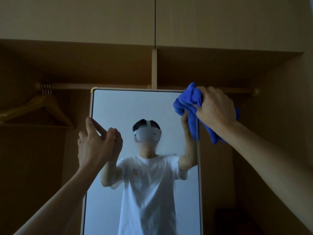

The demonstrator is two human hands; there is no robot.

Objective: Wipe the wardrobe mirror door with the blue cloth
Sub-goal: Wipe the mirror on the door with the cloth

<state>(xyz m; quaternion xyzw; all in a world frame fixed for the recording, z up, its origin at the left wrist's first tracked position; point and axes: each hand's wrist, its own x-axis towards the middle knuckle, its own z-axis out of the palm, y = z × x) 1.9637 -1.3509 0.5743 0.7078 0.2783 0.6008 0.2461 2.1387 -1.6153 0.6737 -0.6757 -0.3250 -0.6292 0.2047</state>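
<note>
While we stand before the mirror door (135, 107), its pale frame shows three edges: the top edge with a rounded left corner, the left edge, and the right edge, which runs down out of view. Behind the door the wardrobe (220, 70) is open and dark. A rail (76, 86) passes just above the top edge, and a wooden hanger (42, 107) hangs on it, well to the left of the frame. A wide stretch of glass lies between our two hands and goes on below them. Small drops sit on the glass at the height of the reflected shoulders.

Our right hand (216, 106) is closed around the blue cloth (188, 102) and grips it in a bunch. The cloth is at the upper right corner of the door. It lies over the right edge, its top reaches above the top edge, and its loose end hangs down beside the wrist.

Our left hand (96, 143) is at the left edge, lower than the right one. One straight finger touches the frame, the other fingers are loosely bent, and it holds nothing.
</note>
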